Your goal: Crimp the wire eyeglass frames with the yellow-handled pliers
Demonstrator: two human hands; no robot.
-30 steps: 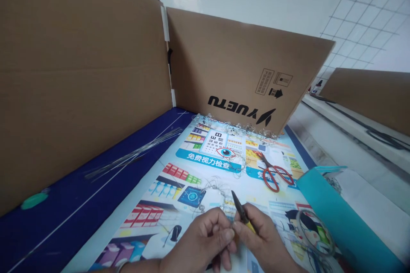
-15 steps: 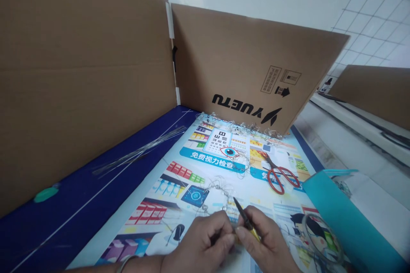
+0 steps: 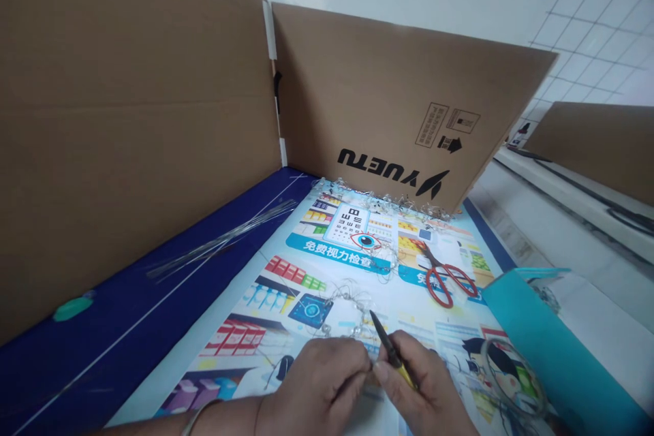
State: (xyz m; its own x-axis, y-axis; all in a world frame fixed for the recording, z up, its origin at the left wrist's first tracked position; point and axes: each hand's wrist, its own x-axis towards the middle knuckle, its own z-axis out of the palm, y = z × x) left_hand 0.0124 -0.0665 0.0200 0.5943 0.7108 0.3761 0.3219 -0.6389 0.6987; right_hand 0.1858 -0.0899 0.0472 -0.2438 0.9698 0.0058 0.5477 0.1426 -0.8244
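Note:
My right hand [image 3: 424,381] is closed around pliers [image 3: 385,338] with a dark pointed nose and yellow handles, the nose aimed up and left. My left hand [image 3: 324,381] is closed, back upward, its thumb and forefinger pinched close to my right thumb. It appears to grip the end of a thin beaded wire; the pinch itself is mostly hidden. Just beyond my fingers, the beaded wire loop [image 3: 345,296] with clear beads and loose wire ends lies on the printed sheet [image 3: 352,317].
Red-handled scissors [image 3: 444,279] lie farther right, and another beaded wire [image 3: 385,262] lies left of them. Wire pieces line the cardboard wall [image 3: 398,95]. Straight wires [image 3: 225,238] rest on blue cloth at left. A teal box [image 3: 556,334] and a clear ring-shaped roll [image 3: 514,378] are at right.
My left hand has rolled so its back faces up more, with the fingers tucked under. The right hand and pliers have barely shifted.

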